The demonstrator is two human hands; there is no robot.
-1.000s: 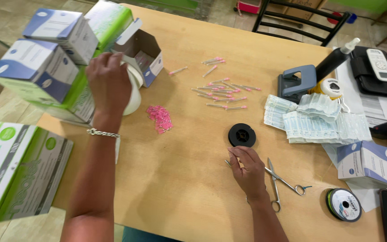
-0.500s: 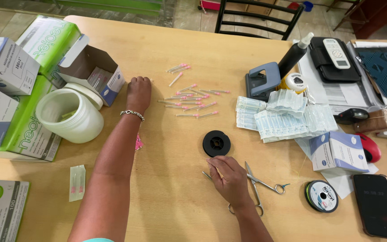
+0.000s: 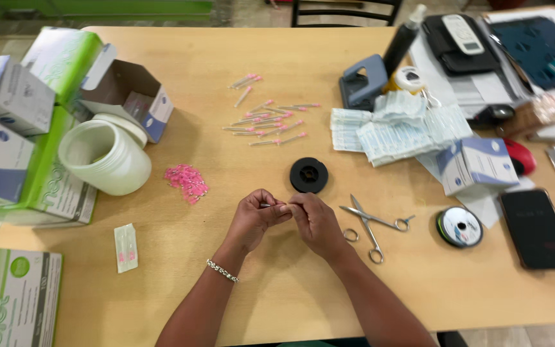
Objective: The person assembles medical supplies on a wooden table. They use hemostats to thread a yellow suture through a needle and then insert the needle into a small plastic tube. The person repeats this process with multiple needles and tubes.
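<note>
Nearest the camera, both forearms come up from the bottom edge, and the left hand point(image 3: 255, 218) and right hand point(image 3: 316, 222) meet over the wooden bench point(image 3: 277, 302). Their fingertips pinch a thin needle point(image 3: 270, 206) between them; most of it is hidden by the fingers, and whether any thread runs from it is too fine to make out. Bare wood lies in front of the wrists. Just right of the right hand rest steel scissors point(image 3: 374, 226), with a spool of line point(image 3: 459, 227) beyond them and a dark phone point(image 3: 537, 229) near the right edge. A black reel point(image 3: 309, 175) sits just above the hands. To the left lie a heap of pink caps point(image 3: 187, 182) and a white tub point(image 3: 105, 156). Farther off, pink-hubbed needles point(image 3: 271, 119) are scattered mid-bench; the green boxes point(image 3: 59, 58) at left are cut off by the frame.
</note>
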